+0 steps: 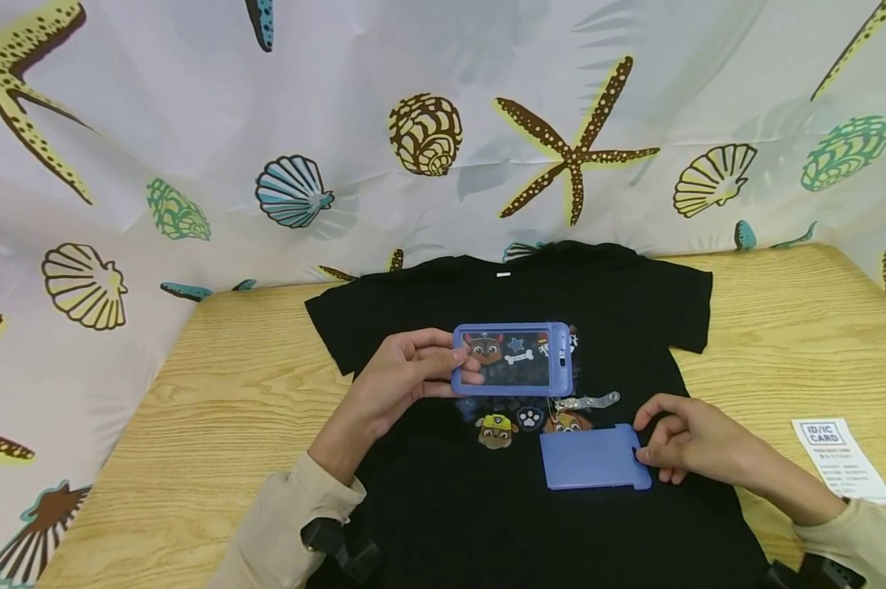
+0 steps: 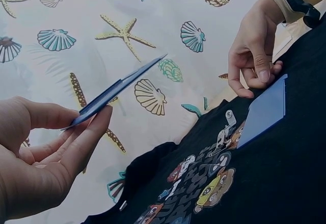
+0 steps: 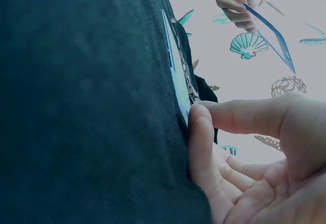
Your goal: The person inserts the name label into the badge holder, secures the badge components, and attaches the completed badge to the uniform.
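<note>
My left hand [image 1: 406,368] holds up a blue card holder frame [image 1: 512,393] by its left end, thumb in front and fingers behind. Through its clear window the shirt's printed dogs show. From the left wrist, the frame [image 2: 117,92] appears nearly edge-on, pinched between thumb and fingers. On the black T-shirt [image 1: 450,507] lies a flat blue cover [image 1: 590,460] with a slot at its right end. My right hand [image 1: 689,442] pinches that end; in the right wrist view thumb and forefinger meet at the edge of the cover [image 3: 175,76].
A clear strap with a metal clip [image 1: 590,401] lies just above the cover. To the right, a white printed card [image 1: 843,462] rests on the wooden table [image 1: 258,368]. A shell-and-starfish patterned cloth [image 1: 369,74] hangs behind the table.
</note>
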`<move>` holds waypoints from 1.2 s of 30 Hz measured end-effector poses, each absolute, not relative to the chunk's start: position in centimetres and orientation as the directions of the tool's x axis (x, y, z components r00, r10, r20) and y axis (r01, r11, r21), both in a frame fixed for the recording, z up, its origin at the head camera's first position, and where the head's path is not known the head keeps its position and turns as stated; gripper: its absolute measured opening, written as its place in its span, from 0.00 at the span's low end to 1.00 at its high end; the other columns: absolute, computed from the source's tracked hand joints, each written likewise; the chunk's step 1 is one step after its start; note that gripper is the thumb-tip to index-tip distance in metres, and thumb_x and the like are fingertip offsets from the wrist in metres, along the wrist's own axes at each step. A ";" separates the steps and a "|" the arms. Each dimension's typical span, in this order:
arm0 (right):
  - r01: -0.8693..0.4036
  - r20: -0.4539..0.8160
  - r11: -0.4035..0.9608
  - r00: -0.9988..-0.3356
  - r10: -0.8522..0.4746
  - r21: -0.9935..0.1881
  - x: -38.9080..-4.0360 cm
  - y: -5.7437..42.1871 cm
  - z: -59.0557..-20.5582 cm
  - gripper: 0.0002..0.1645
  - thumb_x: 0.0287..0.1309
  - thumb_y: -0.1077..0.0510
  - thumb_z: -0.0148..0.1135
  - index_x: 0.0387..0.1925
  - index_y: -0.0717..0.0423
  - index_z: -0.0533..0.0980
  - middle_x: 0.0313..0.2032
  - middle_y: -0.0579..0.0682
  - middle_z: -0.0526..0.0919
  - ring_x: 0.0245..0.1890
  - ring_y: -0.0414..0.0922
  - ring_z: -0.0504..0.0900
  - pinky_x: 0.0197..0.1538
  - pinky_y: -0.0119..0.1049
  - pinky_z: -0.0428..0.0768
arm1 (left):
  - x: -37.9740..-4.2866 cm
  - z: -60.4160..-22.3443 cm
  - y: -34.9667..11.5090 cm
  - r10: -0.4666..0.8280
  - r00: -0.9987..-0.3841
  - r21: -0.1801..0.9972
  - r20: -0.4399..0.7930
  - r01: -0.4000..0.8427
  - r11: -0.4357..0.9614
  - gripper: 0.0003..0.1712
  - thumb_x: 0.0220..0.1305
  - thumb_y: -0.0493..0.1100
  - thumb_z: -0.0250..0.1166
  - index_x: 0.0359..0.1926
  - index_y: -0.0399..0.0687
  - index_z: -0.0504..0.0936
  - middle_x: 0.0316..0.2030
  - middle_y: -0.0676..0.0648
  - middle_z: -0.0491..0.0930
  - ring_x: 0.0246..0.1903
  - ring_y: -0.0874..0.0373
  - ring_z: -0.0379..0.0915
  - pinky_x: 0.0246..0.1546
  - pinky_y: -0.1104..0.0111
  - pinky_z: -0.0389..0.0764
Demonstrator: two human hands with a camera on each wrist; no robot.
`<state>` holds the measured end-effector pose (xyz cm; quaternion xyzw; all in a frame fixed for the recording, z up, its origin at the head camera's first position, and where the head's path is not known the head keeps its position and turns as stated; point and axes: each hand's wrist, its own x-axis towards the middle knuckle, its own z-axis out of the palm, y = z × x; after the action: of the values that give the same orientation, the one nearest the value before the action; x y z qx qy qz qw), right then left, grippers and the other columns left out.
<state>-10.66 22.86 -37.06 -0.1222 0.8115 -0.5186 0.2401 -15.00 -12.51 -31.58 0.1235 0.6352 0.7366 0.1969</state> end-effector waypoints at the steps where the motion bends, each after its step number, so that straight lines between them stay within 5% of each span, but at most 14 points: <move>1: 0.049 -0.262 0.431 -0.853 -0.451 -0.901 -10.7 22.8 -37.1 0.21 0.55 0.65 0.66 0.46 0.70 0.67 0.22 0.55 0.79 0.21 0.46 0.80 0.24 0.38 0.82 | -15.0 -31.6 -12.6 0.442 -0.894 0.984 -0.070 -0.134 -0.116 0.13 0.67 0.31 0.56 0.49 0.24 0.73 0.33 0.47 0.86 0.35 0.56 0.85 0.41 0.63 0.84; 17: -0.004 -0.223 0.522 -0.901 -0.372 -0.853 -10.3 25.9 -36.0 0.15 0.58 0.64 0.64 0.43 0.68 0.71 0.27 0.54 0.80 0.25 0.45 0.81 0.29 0.38 0.83 | -15.0 -31.5 -12.7 0.446 -0.892 0.983 -0.071 -0.139 -0.120 0.13 0.67 0.31 0.57 0.50 0.25 0.74 0.33 0.47 0.86 0.36 0.55 0.85 0.43 0.62 0.83; 20: -0.130 -0.152 0.701 -0.934 -0.324 -0.701 -10.3 27.7 -35.6 0.09 0.57 0.67 0.64 0.41 0.63 0.75 0.27 0.49 0.80 0.24 0.41 0.80 0.26 0.34 0.80 | -15.0 -31.4 -12.7 0.450 -0.891 0.984 -0.063 -0.131 -0.122 0.15 0.67 0.31 0.57 0.51 0.23 0.72 0.33 0.48 0.86 0.35 0.56 0.85 0.43 0.62 0.83; 26: -0.330 0.041 0.922 -0.944 -0.329 -0.202 -11.2 32.2 -35.7 0.12 0.46 0.73 0.67 0.33 0.59 0.78 0.20 0.43 0.76 0.18 0.41 0.75 0.22 0.36 0.75 | -15.0 -31.1 -12.6 0.443 -0.894 0.983 -0.061 -0.131 -0.130 0.11 0.67 0.31 0.56 0.48 0.28 0.75 0.34 0.47 0.86 0.36 0.55 0.85 0.44 0.61 0.83; 31: -0.327 0.085 0.941 -0.943 -0.320 -0.084 -11.4 35.5 -36.4 0.18 0.32 0.74 0.75 0.29 0.62 0.77 0.20 0.46 0.74 0.18 0.44 0.74 0.22 0.40 0.76 | -14.9 -31.1 -12.6 0.440 -0.896 0.983 -0.063 -0.133 -0.129 0.13 0.67 0.31 0.56 0.49 0.24 0.73 0.34 0.47 0.86 0.36 0.55 0.85 0.44 0.61 0.83; 36: -0.315 0.044 0.948 -0.949 -0.313 -0.049 -11.2 37.1 -36.6 0.17 0.32 0.72 0.76 0.29 0.62 0.78 0.22 0.49 0.75 0.21 0.45 0.73 0.24 0.38 0.73 | -14.8 -31.0 -12.7 0.442 -0.895 0.984 -0.057 -0.125 -0.128 0.12 0.67 0.31 0.56 0.49 0.26 0.74 0.34 0.48 0.86 0.36 0.56 0.85 0.43 0.62 0.83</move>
<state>-11.18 37.10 -36.62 -0.1591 0.9867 -0.0277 -0.0180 -14.84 -12.67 -31.04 0.1252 0.6320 0.7404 0.1915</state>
